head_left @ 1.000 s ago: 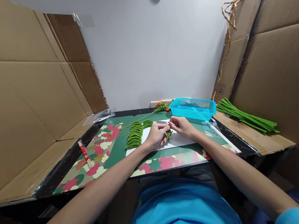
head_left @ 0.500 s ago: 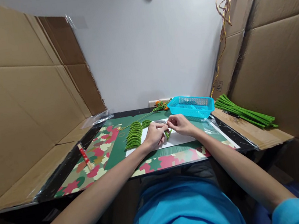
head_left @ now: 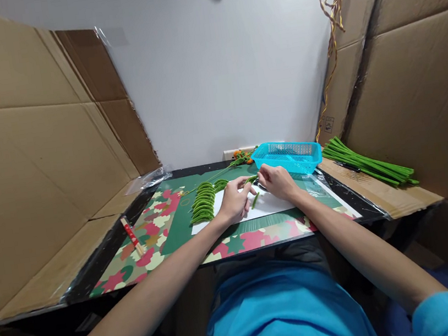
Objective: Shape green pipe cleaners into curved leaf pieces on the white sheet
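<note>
The 2 forearms come in over the near edge of the counter (head_left: 106, 251), elbows wide, wrists slanting inward above the white sheet (head_left: 271, 207). A loose green piece (head_left: 256, 200) stands out against the sheet below the fingers.

The left hand (head_left: 234, 200) lies palm down, finger and thumb bent toward a short green stem (head_left: 251, 179); I cannot tell whether this grip is clamped on it. The right hand (head_left: 278, 183) is curled, knuckles up, beside a small dark shiny tool (head_left: 257, 184); whether that grip closes on the tool is hidden.

The step in hand looks like working the short stem's end; the next move seems to call for a steady left hold and a small right-finger motion.

Toward the counter's left edge lies a column of curved green pieces (head_left: 202, 202), with another group (head_left: 221, 184) beside its far end. The blue basket (head_left: 288, 165) sits by the far right corner.
</note>
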Demonstrator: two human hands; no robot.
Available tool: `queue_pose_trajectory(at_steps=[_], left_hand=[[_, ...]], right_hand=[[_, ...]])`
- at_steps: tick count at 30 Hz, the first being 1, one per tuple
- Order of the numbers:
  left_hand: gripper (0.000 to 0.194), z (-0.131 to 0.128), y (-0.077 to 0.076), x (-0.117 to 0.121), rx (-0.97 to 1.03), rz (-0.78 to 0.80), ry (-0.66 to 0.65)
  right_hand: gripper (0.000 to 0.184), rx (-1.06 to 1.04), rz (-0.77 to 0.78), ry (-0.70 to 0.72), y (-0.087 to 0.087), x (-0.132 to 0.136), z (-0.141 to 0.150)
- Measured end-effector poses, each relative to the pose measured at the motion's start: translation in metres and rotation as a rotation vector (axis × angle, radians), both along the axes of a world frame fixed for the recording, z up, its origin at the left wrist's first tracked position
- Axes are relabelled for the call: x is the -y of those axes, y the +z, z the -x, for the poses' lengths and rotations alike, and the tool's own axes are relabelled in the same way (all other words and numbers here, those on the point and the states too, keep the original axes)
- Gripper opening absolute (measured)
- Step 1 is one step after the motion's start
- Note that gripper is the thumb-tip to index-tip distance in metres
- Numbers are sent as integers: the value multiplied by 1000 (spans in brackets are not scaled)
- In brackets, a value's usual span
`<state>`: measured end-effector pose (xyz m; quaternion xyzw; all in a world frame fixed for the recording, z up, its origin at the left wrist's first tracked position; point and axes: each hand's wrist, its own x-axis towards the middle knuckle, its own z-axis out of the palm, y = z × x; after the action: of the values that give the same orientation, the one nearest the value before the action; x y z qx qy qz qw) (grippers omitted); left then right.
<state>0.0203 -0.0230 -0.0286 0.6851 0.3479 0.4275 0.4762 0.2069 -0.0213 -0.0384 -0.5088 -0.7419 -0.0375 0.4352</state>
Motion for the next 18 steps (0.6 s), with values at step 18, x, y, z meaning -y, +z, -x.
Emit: queue_pose_trajectory(at_steps=[18], left_hand=[[24,47,67,-23,-1034,-897,178]], right_hand=[[17,113,49,146,-1,7,12]])
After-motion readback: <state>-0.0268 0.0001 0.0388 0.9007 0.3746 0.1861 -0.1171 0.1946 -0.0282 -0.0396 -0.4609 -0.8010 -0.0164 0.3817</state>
